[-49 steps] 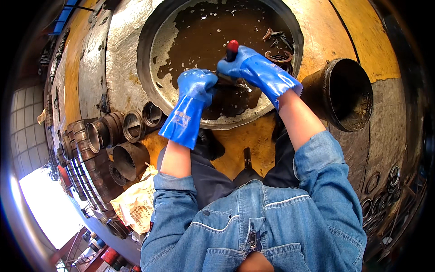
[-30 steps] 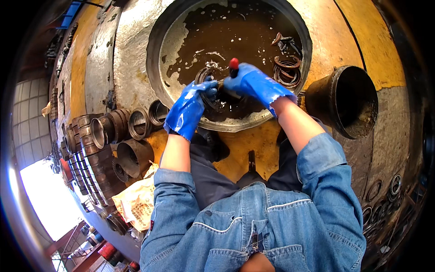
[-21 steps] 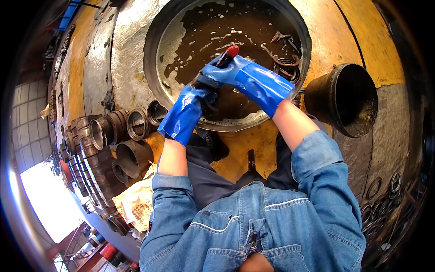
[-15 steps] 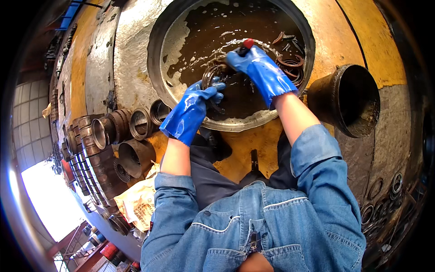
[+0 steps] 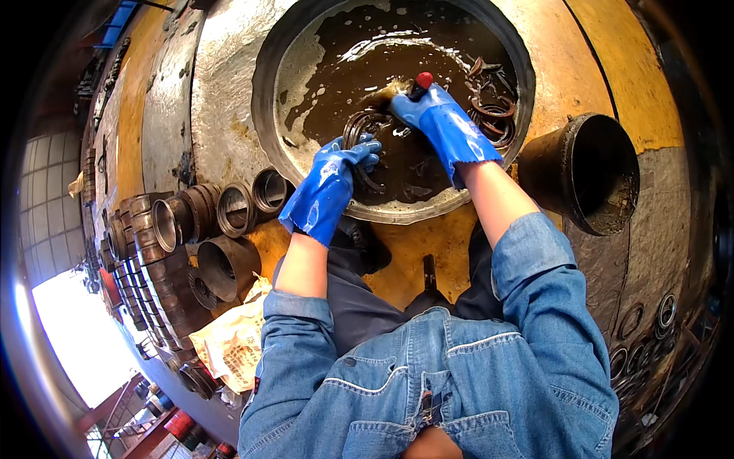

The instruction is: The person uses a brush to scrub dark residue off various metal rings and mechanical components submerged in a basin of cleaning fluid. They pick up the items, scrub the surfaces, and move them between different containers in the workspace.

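Both hands wear blue rubber gloves and work over a wide round basin (image 5: 264, 99) of brown, foamy liquid. My left hand (image 5: 340, 164) is closed round a bundle of dark metal rings (image 5: 365, 126), held at the basin's near left side. In my right hand (image 5: 428, 111) is a brush (image 5: 423, 81) with a red-tipped black handle. Its pale bristles are blurred and lie close to the upper edge of the rings; whether they touch is unclear. More brown rings (image 5: 493, 111) lie in the liquid at the basin's right side.
A dark open metal cylinder (image 5: 600, 172) lies right of the basin. Several ring-shaped and cylindrical metal parts (image 5: 233, 208) stand in rows on the left. A crumpled paper sack (image 5: 229, 344) is near my left elbow. Loose rings (image 5: 667, 310) lie at the far right.
The brush and my right hand have shifted slightly down and right, and the bristles now show beside the rings. My left hand still holds the rings, nearly in place.
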`<state>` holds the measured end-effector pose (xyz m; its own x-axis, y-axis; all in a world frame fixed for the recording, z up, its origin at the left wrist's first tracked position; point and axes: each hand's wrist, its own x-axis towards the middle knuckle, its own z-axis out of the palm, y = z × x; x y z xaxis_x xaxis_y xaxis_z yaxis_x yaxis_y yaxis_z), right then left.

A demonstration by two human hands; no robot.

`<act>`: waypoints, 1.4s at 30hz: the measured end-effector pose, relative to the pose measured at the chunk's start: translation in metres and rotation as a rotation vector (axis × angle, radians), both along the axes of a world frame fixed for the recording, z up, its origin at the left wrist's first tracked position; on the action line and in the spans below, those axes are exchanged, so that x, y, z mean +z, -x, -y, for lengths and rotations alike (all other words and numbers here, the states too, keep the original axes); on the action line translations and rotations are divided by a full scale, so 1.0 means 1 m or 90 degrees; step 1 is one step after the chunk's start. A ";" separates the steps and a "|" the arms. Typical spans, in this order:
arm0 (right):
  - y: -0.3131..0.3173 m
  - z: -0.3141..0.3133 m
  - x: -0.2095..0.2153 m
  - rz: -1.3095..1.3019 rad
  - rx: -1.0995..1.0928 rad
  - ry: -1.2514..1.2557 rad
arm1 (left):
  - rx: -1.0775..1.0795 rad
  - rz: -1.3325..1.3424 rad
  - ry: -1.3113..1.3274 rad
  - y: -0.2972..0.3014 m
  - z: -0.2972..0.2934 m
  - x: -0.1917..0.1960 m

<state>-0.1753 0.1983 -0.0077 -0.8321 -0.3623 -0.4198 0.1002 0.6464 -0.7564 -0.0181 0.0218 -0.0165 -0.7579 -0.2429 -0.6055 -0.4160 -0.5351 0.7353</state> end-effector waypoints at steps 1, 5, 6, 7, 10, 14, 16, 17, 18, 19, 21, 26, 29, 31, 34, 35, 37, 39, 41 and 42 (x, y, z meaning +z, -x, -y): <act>-0.004 -0.002 0.002 -0.019 -0.005 -0.045 | 0.003 0.016 0.004 -0.003 0.007 -0.009; -0.002 -0.005 -0.002 -0.044 0.005 -0.099 | 0.053 0.096 -0.106 0.011 0.023 -0.022; -0.006 -0.006 -0.002 -0.059 -0.020 -0.017 | 0.076 0.154 -0.125 0.016 0.022 -0.020; -0.006 -0.002 0.013 -0.026 -0.012 0.050 | 0.090 0.205 -0.071 0.023 0.015 -0.008; -0.028 0.018 0.029 -0.038 0.066 0.226 | 0.125 0.202 -0.219 0.024 0.013 0.001; -0.056 0.029 0.003 -0.205 0.172 0.285 | 0.164 0.109 -0.363 0.024 0.011 -0.006; -0.070 0.025 0.024 -0.239 0.291 0.254 | 0.119 0.068 -0.379 0.016 0.027 -0.014; -0.076 0.025 0.021 -0.248 0.325 0.275 | 0.115 0.018 -0.319 0.013 0.039 -0.029; -0.080 0.019 0.022 -0.254 0.352 0.285 | 0.104 -0.026 -0.267 0.016 0.035 -0.028; -0.084 0.008 0.024 -0.251 0.374 0.276 | 0.121 -0.014 -0.214 0.015 0.031 -0.028; -0.087 -0.004 0.022 -0.266 0.427 0.235 | 0.104 0.031 -0.270 0.010 0.029 -0.032; -0.090 -0.024 0.013 -0.211 0.547 0.054 | -0.005 0.011 -0.233 0.003 0.038 -0.042; -0.082 -0.042 -0.017 -0.293 0.492 0.011 | -0.032 -0.014 -0.256 0.008 0.035 -0.043; -0.069 -0.037 -0.009 -0.266 0.448 -0.193 | -0.024 -0.008 -0.225 0.010 0.028 -0.037; -0.046 -0.021 0.022 -0.122 0.299 -0.181 | 0.056 0.076 -0.264 0.017 0.026 -0.023; -0.042 -0.018 0.016 -0.140 0.234 -0.069 | 0.057 0.096 -0.273 0.021 0.023 -0.018; -0.040 -0.014 0.023 -0.166 0.148 0.114 | 0.074 0.080 -0.322 0.022 0.021 -0.013; -0.038 0.002 0.041 -0.097 0.126 0.238 | 0.070 0.071 -0.289 0.021 0.017 -0.013; -0.042 0.015 0.035 -0.101 0.154 0.214 | 0.079 0.063 -0.325 0.021 0.012 -0.013; -0.046 0.018 0.031 -0.119 0.172 0.192 | 0.085 0.059 -0.343 0.020 0.011 -0.013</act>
